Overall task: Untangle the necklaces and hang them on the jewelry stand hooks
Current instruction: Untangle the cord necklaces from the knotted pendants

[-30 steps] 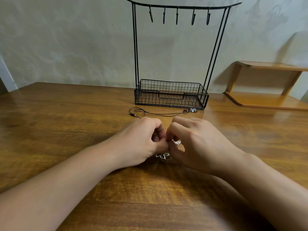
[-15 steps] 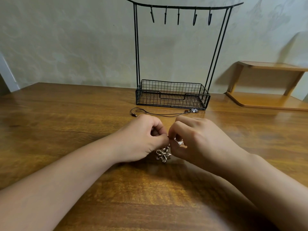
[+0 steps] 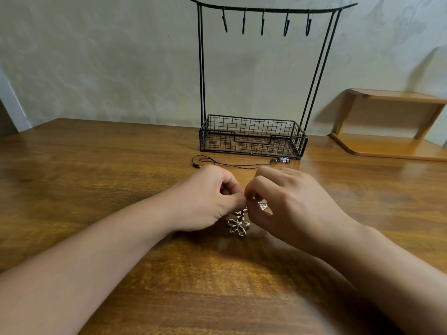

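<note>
Just in front of the jewelry stand [image 3: 252, 139], a tangled necklace [image 3: 238, 226] is pinched by the curled fingers of the left hand [image 3: 205, 201] and right hand [image 3: 290, 206].

Wooden table [image 3: 96, 170]; wooden corner shelf [image 3: 391, 146] right; pale wall [image 3: 108, 56] behind

- A brown wooden desk [image 3: 96, 180] with a glossy, grained top carries everything and runs back to a pale wall.
- A black wire jewelry stand [image 3: 252, 141] sits upright at the far middle of the desk; its mesh basket base rests flat on the wood.
- A dark cord necklace [image 3: 232, 164] lies stretched out on the desk just in front of the basket, its small pendant near the basket's right corner.
- A low wooden shelf [image 3: 391, 146] stands on the desk at far right.
</note>
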